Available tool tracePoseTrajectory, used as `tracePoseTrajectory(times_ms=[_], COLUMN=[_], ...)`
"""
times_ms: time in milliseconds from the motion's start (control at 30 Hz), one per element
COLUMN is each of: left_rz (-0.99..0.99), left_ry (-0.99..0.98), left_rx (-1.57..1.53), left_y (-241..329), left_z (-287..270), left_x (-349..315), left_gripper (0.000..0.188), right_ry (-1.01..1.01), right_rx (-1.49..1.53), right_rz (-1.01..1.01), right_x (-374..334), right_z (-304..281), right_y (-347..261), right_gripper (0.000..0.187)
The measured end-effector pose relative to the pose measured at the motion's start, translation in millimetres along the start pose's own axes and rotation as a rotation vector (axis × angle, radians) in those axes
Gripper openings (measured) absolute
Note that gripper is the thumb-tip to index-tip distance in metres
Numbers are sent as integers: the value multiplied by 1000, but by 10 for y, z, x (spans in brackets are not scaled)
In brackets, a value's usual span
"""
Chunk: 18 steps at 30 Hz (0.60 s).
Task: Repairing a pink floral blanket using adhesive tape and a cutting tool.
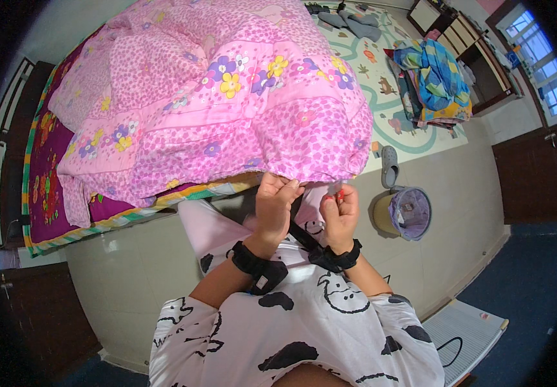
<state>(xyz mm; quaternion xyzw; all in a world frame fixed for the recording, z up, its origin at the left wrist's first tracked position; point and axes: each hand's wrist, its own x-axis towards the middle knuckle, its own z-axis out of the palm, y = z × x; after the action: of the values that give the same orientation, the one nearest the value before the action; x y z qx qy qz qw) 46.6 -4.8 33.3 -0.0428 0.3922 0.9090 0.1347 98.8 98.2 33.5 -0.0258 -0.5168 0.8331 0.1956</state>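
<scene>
A pink floral quilt (pixel 207 97) with purple and yellow flowers is heaped over the bed, its near edge hanging toward me. My left hand (pixel 274 205) is closed in a pinch on that near edge, thumb against the fingers. Just to its right, my right hand (pixel 341 216) is closed near the same hem, with the fingers curled in. Something small and red shows at its fingertips; it is too small to name. Both hands are close together in front of my body, and a strap sits on each wrist.
Under the quilt lies a purple bedsheet (pixel 46 184) with a striped border. To the right are a bin (pixel 388 216) with a liner, grey clogs (pixel 389 168), a patterned play mat (pixel 382 84) and a pile of folded bedding (pixel 436 77). A white panel (pixel 465 335) lies lower right.
</scene>
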Motion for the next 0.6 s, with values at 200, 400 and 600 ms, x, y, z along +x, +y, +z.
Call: tracePoseTrajectory(times_ms=[200,400,600], left_rz=[-14,21,73], left_ry=[34,5,-21], left_rx=[-9,26,45], left_y=[48,-18,-25], left_z=[29,-52,-42], left_x=[-10,-1,27], left_gripper=[24,23,22], right_ry=[-46,-225,-223], right_rx=[-387,-923,-979], right_rz=[-39,-387,-446], right_x=[109,255,371], right_z=[2,138,105], right_y=[-119,-136,-52], right_gripper=[26,32,22])
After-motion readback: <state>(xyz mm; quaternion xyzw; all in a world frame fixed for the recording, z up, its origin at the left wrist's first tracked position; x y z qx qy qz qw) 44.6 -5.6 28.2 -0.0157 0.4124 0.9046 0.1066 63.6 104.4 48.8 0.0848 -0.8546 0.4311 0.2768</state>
